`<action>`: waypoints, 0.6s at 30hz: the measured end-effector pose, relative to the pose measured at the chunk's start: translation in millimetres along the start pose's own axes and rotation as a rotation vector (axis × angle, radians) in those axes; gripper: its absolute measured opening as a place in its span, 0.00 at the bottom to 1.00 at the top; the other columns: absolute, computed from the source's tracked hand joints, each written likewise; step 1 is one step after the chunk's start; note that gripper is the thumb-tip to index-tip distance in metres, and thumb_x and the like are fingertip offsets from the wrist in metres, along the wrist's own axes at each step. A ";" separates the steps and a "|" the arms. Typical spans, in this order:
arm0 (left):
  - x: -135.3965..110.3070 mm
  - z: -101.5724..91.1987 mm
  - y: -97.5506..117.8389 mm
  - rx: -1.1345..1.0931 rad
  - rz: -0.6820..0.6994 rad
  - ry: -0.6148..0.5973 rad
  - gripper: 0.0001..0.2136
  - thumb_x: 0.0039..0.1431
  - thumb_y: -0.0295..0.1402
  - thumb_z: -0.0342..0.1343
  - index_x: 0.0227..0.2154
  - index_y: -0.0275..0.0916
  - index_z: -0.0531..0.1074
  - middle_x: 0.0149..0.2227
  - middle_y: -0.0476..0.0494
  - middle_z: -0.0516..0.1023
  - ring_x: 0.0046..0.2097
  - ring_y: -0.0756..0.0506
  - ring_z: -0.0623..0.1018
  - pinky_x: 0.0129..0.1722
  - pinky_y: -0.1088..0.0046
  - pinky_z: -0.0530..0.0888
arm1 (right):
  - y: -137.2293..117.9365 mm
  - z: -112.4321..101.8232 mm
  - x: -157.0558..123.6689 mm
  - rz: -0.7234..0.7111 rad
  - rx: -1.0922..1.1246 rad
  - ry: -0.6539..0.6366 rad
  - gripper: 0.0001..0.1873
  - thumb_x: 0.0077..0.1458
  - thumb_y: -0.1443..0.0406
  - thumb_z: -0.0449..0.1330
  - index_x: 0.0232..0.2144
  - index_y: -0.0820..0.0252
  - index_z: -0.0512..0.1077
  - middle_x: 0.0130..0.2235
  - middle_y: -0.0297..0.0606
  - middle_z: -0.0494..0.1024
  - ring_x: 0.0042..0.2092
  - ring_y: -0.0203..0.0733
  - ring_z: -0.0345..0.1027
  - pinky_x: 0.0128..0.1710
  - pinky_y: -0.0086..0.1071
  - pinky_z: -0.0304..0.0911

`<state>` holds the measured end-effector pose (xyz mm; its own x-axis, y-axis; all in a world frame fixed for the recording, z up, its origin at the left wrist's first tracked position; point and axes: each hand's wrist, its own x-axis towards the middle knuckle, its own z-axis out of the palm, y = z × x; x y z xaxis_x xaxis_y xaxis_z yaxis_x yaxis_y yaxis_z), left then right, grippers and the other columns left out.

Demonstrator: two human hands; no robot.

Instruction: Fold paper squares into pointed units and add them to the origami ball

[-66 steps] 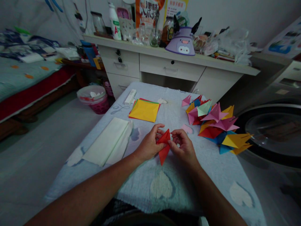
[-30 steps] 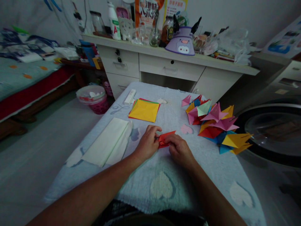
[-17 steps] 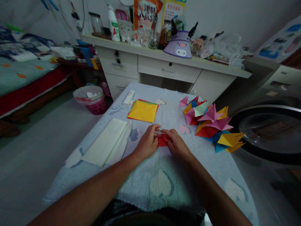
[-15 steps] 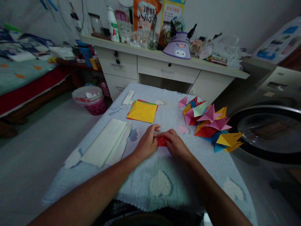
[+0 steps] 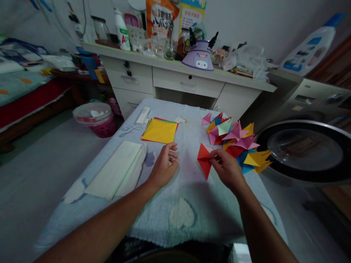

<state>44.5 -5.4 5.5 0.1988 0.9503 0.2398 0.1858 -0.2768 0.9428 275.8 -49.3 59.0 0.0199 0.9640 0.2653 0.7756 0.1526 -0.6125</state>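
Observation:
Between the fingertips of my right hand [image 5: 226, 166] is a folded piece of red paper [image 5: 204, 160], its pointed ends up and down, just left of the origami pile. My left hand [image 5: 165, 162] holds nothing; its fingers are loosely curled and apart, near the front edge of the paper stack. That stack of square coloured sheets [image 5: 160, 130] has a yellow one on top, with red and green edges below. At the right of the table lies a pile of folded paper cranes [image 5: 238, 135] in pink, yellow, blue, red and pale green.
A folded whitish cloth or paper [image 5: 115, 170] lies at the table's left, with a small white box [image 5: 143, 115] behind it. The table wears a pale blue cloth [image 5: 182, 215]. Beyond stand a white drawer cabinet [image 5: 189, 82], a washing machine [image 5: 309, 98] and a pink bin [image 5: 100, 124].
My hands have come apart. The right one has carried the red paper rightward, and it now shows as a larger pointed shape. The left has let go. The view has shifted slightly.

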 end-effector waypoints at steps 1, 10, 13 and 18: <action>0.1 0.2 -0.4 0.002 0.000 -0.004 0.24 0.53 0.21 0.51 0.53 0.42 0.60 0.50 0.43 0.68 0.42 0.50 0.74 0.37 0.75 0.70 | 6.5 -5.5 -3.0 0.058 -0.013 0.029 0.04 0.55 0.64 0.56 0.33 0.57 0.70 0.28 0.34 0.72 0.29 0.39 0.65 0.30 0.32 0.58; 0.1 1.2 -5.0 0.021 0.006 -0.029 0.23 0.55 0.23 0.52 0.54 0.42 0.59 0.49 0.43 0.68 0.39 0.52 0.73 0.34 0.76 0.70 | 47.6 -51.1 -30.4 0.310 -0.277 0.215 0.12 0.51 0.57 0.55 0.32 0.57 0.72 0.26 0.36 0.75 0.28 0.43 0.68 0.28 0.33 0.58; 0.0 0.6 -4.9 0.015 -0.005 -0.032 0.23 0.56 0.24 0.52 0.54 0.42 0.59 0.49 0.43 0.68 0.38 0.52 0.73 0.34 0.76 0.70 | 56.8 -55.8 -38.1 0.345 -0.342 0.164 0.11 0.51 0.57 0.55 0.31 0.57 0.72 0.26 0.36 0.75 0.27 0.43 0.68 0.29 0.33 0.58; -0.1 1.2 -5.8 0.012 0.006 -0.042 0.23 0.55 0.24 0.52 0.54 0.42 0.60 0.48 0.44 0.68 0.37 0.52 0.73 0.35 0.75 0.70 | 68.1 -50.8 -38.9 0.394 -0.494 0.148 0.10 0.51 0.60 0.53 0.31 0.59 0.72 0.30 0.41 0.77 0.31 0.44 0.70 0.32 0.35 0.58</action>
<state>44.6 -4.0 -0.3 0.2402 0.9419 0.2348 0.1958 -0.2840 0.9386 359.9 -87.5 44.8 0.4219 0.8816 0.2117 0.8904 -0.3589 -0.2800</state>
